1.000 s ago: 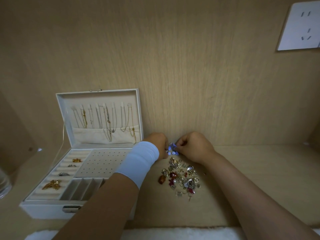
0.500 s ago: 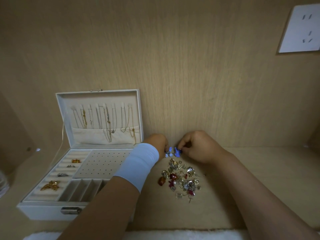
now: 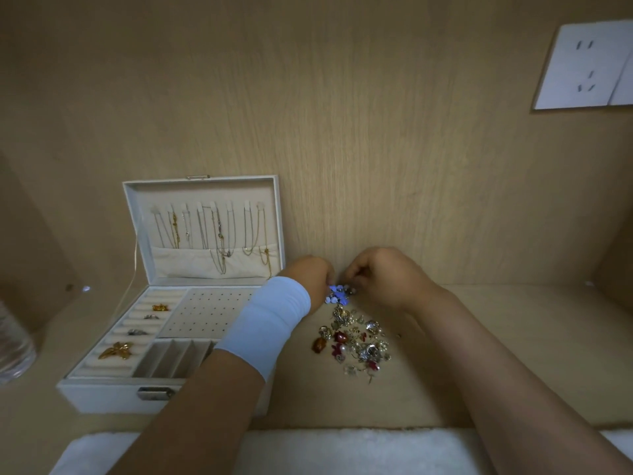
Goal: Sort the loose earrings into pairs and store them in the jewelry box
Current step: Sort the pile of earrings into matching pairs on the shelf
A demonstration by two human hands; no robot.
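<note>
Right now both hands meet at the far end of the wooden shelf [image 3: 513, 337], close against the back panel [image 3: 342, 132]. Left hand [image 3: 313, 277], with a white wristband [image 3: 270, 320] below it, and right hand [image 3: 383, 275] have their fingertips pinched together on a small cluster of blue earrings [image 3: 337, 293] held between them; how many pieces each hand grips is too small to tell. At 6 o'clock from that cluster, just beside it, lies the pile of loose earrings [image 3: 354, 344] on the shelf: silver, gold, red and amber pieces mixed together. At 9 o'clock from the pile stands the open white jewelry box [image 3: 113, 395], its lid [image 3: 202, 228] upright with thin chains hanging inside. The box's ring rolls along its 9 o'clock side hold a gold leaf brooch [image 3: 116, 350] and a few rings, the perforated earring panel [image 3: 205, 311] looks bare, and the left forearm crosses over the box's near corner. A white wall socket [image 3: 582, 63] sits at 2 o'clock on the panel.
</note>
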